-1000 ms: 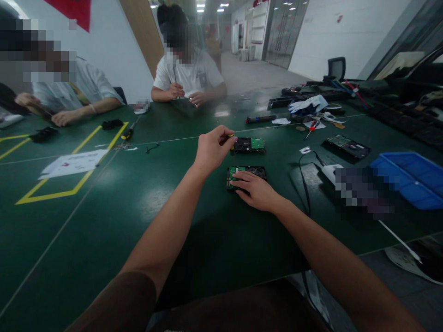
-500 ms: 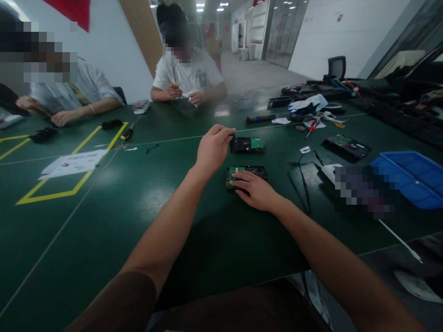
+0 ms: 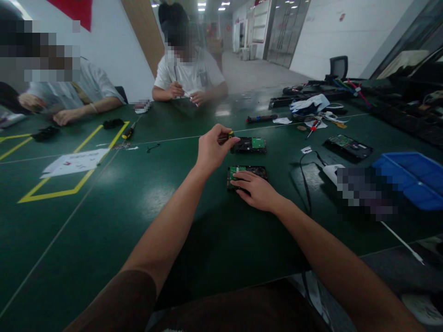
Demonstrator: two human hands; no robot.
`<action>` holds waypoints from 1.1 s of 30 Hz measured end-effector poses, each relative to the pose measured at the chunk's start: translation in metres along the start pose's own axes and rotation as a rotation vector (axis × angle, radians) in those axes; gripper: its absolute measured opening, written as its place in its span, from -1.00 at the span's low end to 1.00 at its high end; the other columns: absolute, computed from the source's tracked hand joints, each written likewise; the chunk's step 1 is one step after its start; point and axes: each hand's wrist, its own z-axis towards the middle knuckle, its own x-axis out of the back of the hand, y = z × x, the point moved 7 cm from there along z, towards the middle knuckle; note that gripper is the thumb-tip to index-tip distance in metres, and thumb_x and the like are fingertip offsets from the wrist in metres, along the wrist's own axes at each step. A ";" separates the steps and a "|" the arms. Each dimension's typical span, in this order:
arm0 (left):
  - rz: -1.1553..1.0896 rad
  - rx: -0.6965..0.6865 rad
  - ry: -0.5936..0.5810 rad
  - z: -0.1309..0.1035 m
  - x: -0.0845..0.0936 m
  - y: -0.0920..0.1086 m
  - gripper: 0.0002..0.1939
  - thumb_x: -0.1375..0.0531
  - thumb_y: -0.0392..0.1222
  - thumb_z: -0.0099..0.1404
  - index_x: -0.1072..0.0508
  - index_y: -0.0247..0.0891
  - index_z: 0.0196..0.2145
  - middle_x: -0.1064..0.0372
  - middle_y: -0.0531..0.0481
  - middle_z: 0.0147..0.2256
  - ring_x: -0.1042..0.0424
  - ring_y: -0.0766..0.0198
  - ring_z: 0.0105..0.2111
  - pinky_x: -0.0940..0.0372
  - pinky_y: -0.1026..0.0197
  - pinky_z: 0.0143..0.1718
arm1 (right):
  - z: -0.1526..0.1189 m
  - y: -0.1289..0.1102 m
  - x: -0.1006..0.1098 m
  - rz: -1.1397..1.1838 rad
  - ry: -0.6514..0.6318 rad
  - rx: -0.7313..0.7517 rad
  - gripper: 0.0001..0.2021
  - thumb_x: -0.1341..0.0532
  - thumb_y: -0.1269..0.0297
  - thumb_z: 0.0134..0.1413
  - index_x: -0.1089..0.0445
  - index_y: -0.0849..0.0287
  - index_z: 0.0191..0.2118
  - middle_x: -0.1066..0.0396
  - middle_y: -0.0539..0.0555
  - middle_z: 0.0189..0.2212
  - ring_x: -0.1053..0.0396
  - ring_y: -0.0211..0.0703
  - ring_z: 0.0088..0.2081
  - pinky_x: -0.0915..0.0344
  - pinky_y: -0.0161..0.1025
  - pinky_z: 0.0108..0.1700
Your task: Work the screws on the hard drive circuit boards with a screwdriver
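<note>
The near hard drive [image 3: 248, 175] lies flat on the green tabletop [image 3: 104, 207], circuit board up, about midway between the near and far edges and slightly right of the centre line. The right hand [image 3: 258, 190] rests palm-down on its near right part, fingers spread flat and pressing; it clasps nothing. The left hand [image 3: 212, 148] hovers just above and to the left of the drive, raised off the tabletop, fingers pinched around the yellow-and-black handle of a small screwdriver [image 3: 226, 135]; the shaft and tip are hidden, so contact with the drive cannot be determined.

Just beyond the near drive, toward the far edge, lies a second hard drive [image 3: 249, 145], also board up. A third hard drive [image 3: 348, 147] lies well apart toward the right edge. A black cable [image 3: 304, 177] runs between the near drive and a blue plastic tray [image 3: 411, 177] at the right edge. A red-handled screwdriver [image 3: 312, 127] and white gloves [image 3: 309, 103] lie toward the far right corner. Toward the left edge, a white paper sheet [image 3: 74, 162] sits on a yellow tape outline [image 3: 74, 188], with a yellow-handled screwdriver [image 3: 128, 133] beyond it. Two other people sit at the far edge, hands on the tabletop.
</note>
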 end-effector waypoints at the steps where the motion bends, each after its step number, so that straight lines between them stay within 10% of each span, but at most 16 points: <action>1: -0.007 0.000 0.010 0.000 0.001 -0.001 -0.78 -0.41 -0.21 0.28 -0.47 -0.22 -0.17 -0.58 -0.03 -0.16 -0.62 0.21 -0.16 -0.56 0.17 -0.14 | 0.000 0.000 0.000 0.006 0.003 -0.001 -0.66 -0.22 0.36 0.34 -0.51 0.14 0.18 -0.44 0.23 0.22 -0.36 0.13 0.28 -0.31 0.21 0.34; 33: 0.114 -0.080 -0.147 0.003 -0.003 0.013 -0.74 -0.21 -0.34 0.36 -0.56 -0.18 -0.02 -0.63 -0.05 -0.11 -0.60 0.21 -0.14 -0.48 0.12 -0.01 | 0.000 0.000 -0.001 0.001 -0.020 -0.026 -0.64 -0.22 0.34 0.35 -0.50 0.09 0.21 -0.43 0.20 0.24 -0.33 0.11 0.31 -0.26 0.22 0.37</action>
